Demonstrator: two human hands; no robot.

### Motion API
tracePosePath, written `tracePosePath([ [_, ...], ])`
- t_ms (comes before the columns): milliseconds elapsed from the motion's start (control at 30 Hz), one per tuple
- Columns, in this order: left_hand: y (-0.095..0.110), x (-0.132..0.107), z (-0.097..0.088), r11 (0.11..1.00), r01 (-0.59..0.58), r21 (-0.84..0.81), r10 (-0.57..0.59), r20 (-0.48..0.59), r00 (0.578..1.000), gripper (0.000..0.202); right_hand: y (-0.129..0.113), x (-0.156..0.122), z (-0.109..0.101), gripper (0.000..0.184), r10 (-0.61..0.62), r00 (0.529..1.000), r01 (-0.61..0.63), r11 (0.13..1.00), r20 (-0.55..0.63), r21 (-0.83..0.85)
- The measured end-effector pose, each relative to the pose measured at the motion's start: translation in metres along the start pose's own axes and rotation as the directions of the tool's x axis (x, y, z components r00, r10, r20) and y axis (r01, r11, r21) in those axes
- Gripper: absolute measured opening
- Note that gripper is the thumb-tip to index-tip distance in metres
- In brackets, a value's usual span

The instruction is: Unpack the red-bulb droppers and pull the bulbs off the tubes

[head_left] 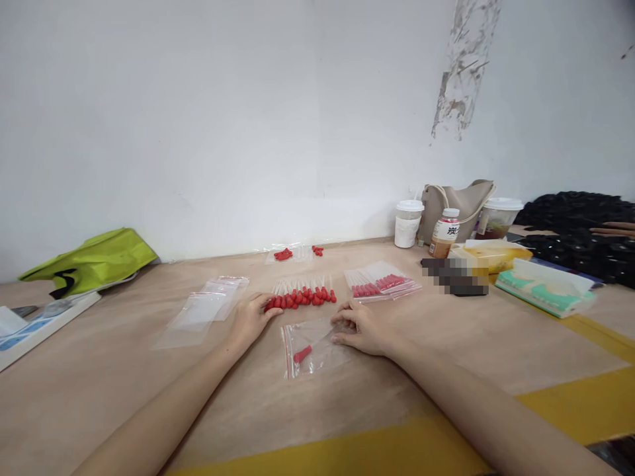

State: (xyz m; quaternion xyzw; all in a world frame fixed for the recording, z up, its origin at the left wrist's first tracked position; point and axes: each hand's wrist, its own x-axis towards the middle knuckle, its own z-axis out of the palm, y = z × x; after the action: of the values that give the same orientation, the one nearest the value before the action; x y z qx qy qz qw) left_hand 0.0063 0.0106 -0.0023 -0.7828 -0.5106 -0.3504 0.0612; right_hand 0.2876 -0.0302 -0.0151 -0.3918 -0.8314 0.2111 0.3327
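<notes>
Several glass droppers with red rubber bulbs [302, 297] lie side by side in a row on the table, their clear tubes pointing to the wall. At the row's left end my left hand [252, 320] has its thumb and fingers closed around a red bulb. Nearer to me lies a clear zip bag [325, 360] with a red line along its left edge and one dropper [302, 354] inside. My right hand [361, 328] pinches the right end of that bag. Filled bags of droppers [381, 284] lie just beyond my right hand. Flat clear bags [206, 309] rest left of my left hand.
Small red bulbs [283, 254] sit on clear plastic by the wall. Along the right stand a lidded cup [409, 225], a bottle [444, 233], a beige bag [466, 198] and tissue packs [544, 287]. A yellow-green bag [94, 261] lies at the left.
</notes>
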Motion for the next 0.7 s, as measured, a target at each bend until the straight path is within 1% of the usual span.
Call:
tracePosePath([
  [67,-0.001,-0.002,-0.001,1.000,-0.009,-0.023,0.008,-0.031,0.999,0.030,0.000,0.000,0.000,0.028,-0.003,1.000,0.003,1.000,-0.002,0.000],
  [133,0.001,-0.007,-0.005,0.999,-0.026,-0.028,0.023,-0.100,0.995,0.027,0.000,0.000,0.000,0.029,-0.010,1.000,0.010,1.000,-0.002,-0.004],
  [200,0.007,-0.019,-0.012,0.999,-0.027,-0.027,0.023,-0.159,0.987,0.021,0.000,0.000,0.000,0.029,-0.016,1.000,0.016,1.000,-0.001,-0.011],
  [233,0.011,-0.027,-0.017,0.999,-0.021,-0.035,0.016,-0.156,0.988,0.018,0.000,0.000,-0.001,0.029,-0.018,1.000,0.018,1.000,0.001,-0.014],
  [267,0.017,-0.035,-0.023,0.999,-0.014,-0.051,0.008,-0.120,0.993,0.017,0.000,0.000,-0.001,0.029,-0.022,1.000,0.022,1.000,0.002,-0.017],
  [333,0.029,-0.052,-0.033,0.994,-0.013,-0.112,0.016,0.030,0.999,0.017,-0.001,0.000,-0.001,0.029,-0.023,1.000,0.023,0.999,0.002,-0.023],
  [367,0.036,-0.059,-0.036,0.989,-0.011,-0.150,0.027,0.108,0.994,0.017,-0.001,0.000,-0.001,0.029,-0.019,1.000,0.019,0.999,0.003,-0.027],
  [433,0.050,-0.067,-0.040,0.974,0.001,-0.226,0.051,0.223,0.974,0.018,-0.001,0.000,-0.001,0.030,-0.008,1.000,0.008,0.999,-0.001,-0.041],
  [500,0.061,-0.067,-0.037,0.958,0.025,-0.285,0.061,0.289,0.955,0.019,0.000,0.001,0.000,0.031,0.000,1.000,0.000,0.999,-0.003,-0.054],
  [567,0.069,-0.062,-0.030,0.944,0.054,-0.326,0.062,0.335,0.940,0.019,0.002,0.001,0.001,0.032,-0.003,1.000,0.003,0.998,-0.002,-0.059],
  [700,0.076,-0.054,-0.016,0.919,0.099,-0.382,0.056,0.373,0.926,0.015,0.005,0.001,0.002,0.033,-0.018,1.000,0.017,0.998,-0.013,-0.061],
])
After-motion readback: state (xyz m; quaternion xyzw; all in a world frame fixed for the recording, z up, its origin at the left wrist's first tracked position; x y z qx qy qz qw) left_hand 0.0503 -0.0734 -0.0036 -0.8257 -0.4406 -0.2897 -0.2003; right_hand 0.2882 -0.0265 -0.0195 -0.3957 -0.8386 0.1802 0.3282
